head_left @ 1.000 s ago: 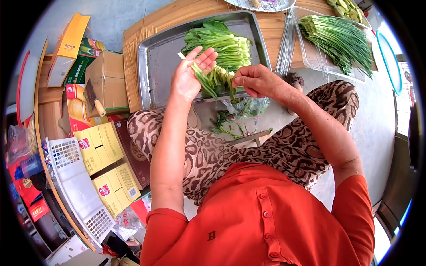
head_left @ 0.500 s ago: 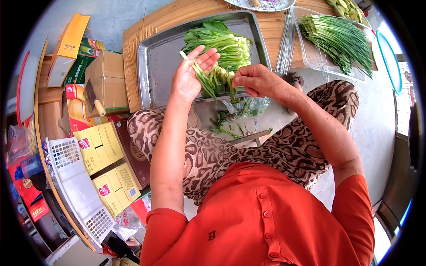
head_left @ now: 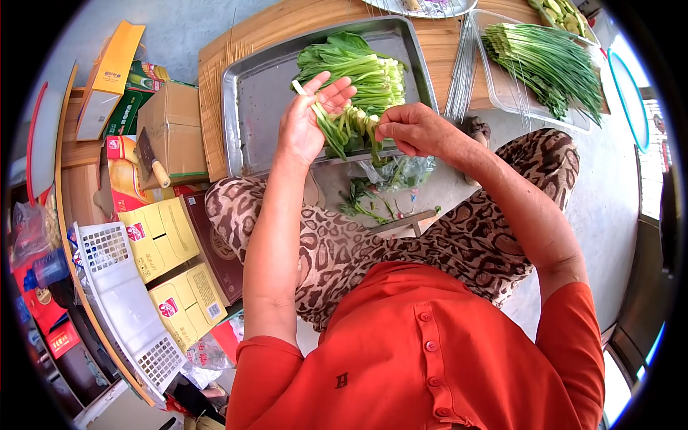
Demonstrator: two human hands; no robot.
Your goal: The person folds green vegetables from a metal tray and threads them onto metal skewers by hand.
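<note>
Head view: leafy stalks (head_left: 352,125) are bunched by the metal tray (head_left: 252,107), between the left hand (head_left: 304,129), fingers (head_left: 344,94) spread apart, and the right hand (head_left: 424,132), fingers (head_left: 398,115) pinched together, their hold unclear. Leafy stalks could be dropped if the open palm is tipped.

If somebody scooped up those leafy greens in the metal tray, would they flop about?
The greens would probably flop at the leaf end, where the leaves look broad and thin. The pale stalks seem thicker, so likely stiffer. Lying side by side, they might slide apart.
</note>
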